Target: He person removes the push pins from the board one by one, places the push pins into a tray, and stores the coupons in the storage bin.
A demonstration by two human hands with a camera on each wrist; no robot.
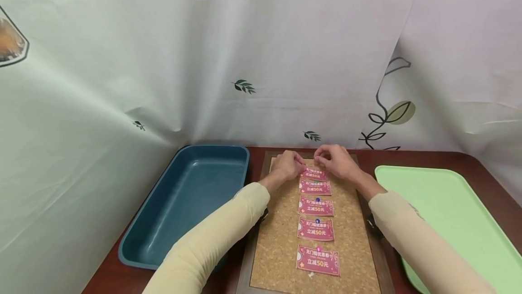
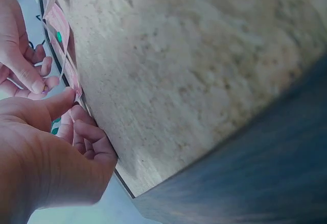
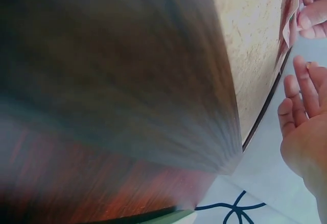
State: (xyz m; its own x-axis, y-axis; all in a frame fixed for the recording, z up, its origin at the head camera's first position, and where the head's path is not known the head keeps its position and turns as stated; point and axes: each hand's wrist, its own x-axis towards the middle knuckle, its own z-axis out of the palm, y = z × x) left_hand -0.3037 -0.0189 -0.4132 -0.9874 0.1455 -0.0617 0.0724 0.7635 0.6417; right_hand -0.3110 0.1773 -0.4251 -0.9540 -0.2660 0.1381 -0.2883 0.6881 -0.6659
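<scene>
A framed cork board (image 1: 275, 235) carries a column of pink paper coupons, several of them fixed with small coloured push pins. At the far end of the column, my left hand (image 1: 287, 166) pinches the upper left edge of the farthest coupon (image 1: 314, 174) between thumb and fingers. Just right of it, my right hand (image 1: 337, 163) hovers near the coupon's top edge, apart from the paper. Between its thumb and fingertip is a tiny pin (image 2: 45, 88), mostly covered by the fingers. The nearest coupon (image 1: 318, 261) has a pink push pin (image 1: 319, 249) at its top.
A deep blue tray (image 1: 191, 203) stands left of the board, and a flat light green tray (image 1: 432, 203) lies to the right, partly under my right sleeve. The dark red table (image 1: 412, 156) ends at a white printed sheet (image 1: 285, 58) hanging behind.
</scene>
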